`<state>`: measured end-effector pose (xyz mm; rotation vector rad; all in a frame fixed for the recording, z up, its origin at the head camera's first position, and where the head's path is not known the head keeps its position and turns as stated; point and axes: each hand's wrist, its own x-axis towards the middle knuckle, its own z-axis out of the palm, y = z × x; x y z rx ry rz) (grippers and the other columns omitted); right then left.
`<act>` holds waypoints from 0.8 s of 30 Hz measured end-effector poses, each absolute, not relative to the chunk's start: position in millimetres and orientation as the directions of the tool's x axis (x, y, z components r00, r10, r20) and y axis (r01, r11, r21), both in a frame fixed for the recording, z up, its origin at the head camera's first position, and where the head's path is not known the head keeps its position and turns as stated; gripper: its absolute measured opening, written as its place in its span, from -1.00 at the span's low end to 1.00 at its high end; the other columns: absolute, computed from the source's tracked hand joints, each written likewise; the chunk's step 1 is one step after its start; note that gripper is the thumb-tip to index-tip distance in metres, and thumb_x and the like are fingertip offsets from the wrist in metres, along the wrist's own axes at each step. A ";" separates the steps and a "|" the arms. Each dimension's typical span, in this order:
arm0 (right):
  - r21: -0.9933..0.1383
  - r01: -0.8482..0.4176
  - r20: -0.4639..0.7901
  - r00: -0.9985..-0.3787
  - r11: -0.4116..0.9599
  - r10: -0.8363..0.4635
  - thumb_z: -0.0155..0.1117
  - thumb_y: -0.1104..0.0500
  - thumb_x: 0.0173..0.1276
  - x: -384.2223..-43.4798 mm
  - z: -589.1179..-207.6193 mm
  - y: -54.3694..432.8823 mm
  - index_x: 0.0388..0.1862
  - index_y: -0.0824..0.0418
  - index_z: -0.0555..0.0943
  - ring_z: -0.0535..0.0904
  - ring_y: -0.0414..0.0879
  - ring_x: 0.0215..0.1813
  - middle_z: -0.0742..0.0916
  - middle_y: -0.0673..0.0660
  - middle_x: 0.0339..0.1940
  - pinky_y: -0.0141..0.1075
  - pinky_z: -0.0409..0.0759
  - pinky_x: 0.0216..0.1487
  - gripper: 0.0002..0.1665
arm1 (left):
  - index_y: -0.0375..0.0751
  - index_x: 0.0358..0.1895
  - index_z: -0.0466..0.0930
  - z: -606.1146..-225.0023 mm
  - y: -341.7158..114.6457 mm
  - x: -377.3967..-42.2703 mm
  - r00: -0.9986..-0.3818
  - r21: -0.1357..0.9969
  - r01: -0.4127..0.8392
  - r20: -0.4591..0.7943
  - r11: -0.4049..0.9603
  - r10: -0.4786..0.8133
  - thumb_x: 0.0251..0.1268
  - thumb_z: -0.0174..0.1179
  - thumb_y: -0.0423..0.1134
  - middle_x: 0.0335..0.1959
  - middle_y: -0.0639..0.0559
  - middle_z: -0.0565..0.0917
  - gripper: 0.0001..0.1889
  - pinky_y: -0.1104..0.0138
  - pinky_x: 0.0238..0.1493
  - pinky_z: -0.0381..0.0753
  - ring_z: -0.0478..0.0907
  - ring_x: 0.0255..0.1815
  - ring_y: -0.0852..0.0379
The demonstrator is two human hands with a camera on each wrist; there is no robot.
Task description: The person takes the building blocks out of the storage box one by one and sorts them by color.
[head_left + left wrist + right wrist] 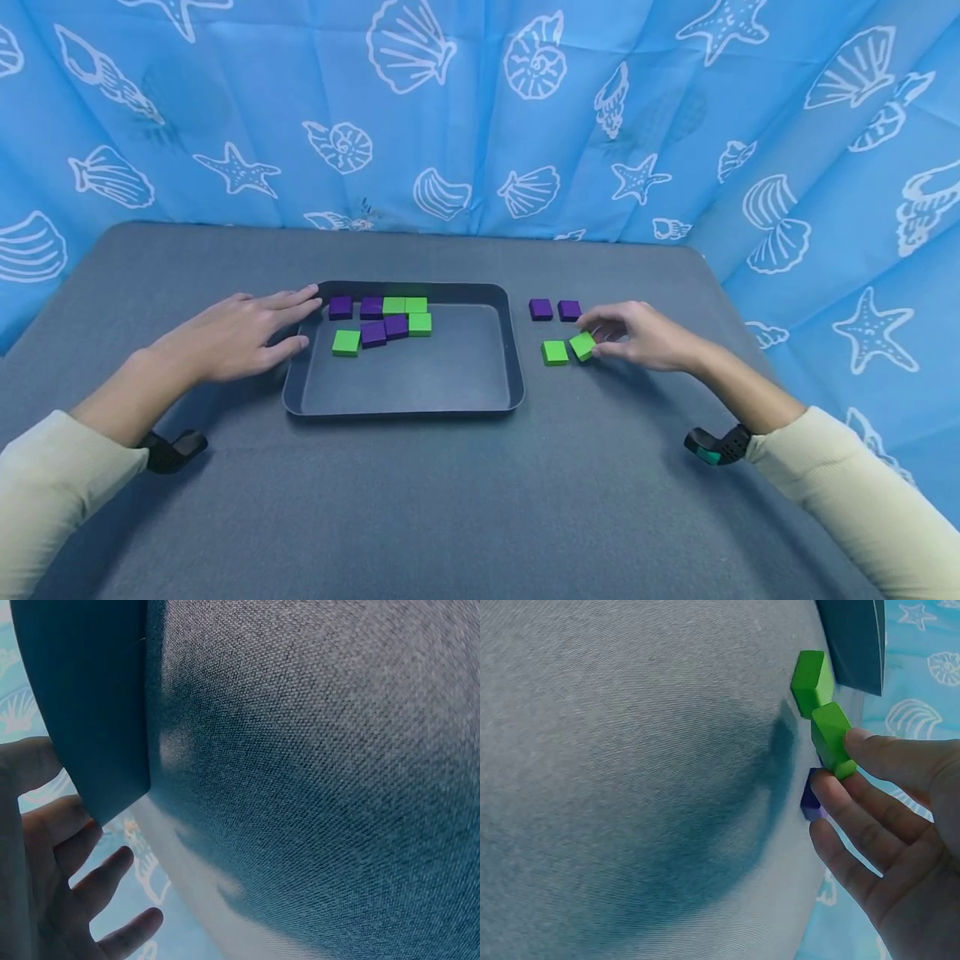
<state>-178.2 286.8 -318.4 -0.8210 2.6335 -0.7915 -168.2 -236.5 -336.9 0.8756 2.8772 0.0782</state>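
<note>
My right hand (637,337) pinches a green block (830,733) between thumb and fingers, to the right of the tray. The held block is turned slightly askew. Close on its left lies another green block (555,353). Two purple blocks, a left one (540,310) and a right one (570,311), lie just behind. My left hand (243,333) touches the left rim of the dark tray (405,412) with fairly straight, spread fingers. In the left wrist view those fingers (105,881) reach past the tray's outer wall (97,697).
Inside the tray, several purple blocks (341,307) and green blocks (420,325) sit toward the back left, some side by side, with one green block (347,342) nearer the front. A grey cloth covers the table (450,500). Behind hangs a blue shell-patterned curtain (480,125).
</note>
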 end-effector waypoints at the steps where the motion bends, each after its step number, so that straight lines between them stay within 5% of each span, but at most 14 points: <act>1: -0.573 -0.434 -0.096 -0.807 0.695 -0.583 0.37 0.44 0.27 -177.9 -319.4 287.6 0.13 0.40 0.61 0.70 0.05 -0.04 0.75 0.20 -0.04 -0.05 0.66 0.02 -0.58 | -0.27 0.53 0.19 -336.9 -236.5 -168.2 -0.822 0.089 0.551 -0.112 0.830 0.558 0.52 0.01 0.04 0.53 -0.29 0.19 -0.33 -0.35 0.27 0.26 0.37 0.37 -0.33; 24: -0.565 -0.393 -0.124 -0.829 0.725 -0.546 0.42 0.39 0.25 -179.4 -341.8 300.1 0.15 0.36 0.62 0.66 0.05 0.00 0.74 0.19 -0.02 0.08 0.60 0.10 -0.54 | -0.25 0.54 0.18 -338.4 -237.6 -169.3 -0.824 0.092 0.548 -0.109 0.831 0.556 0.52 0.00 0.05 0.54 -0.28 0.18 -0.33 -0.34 0.29 0.25 0.37 0.38 -0.33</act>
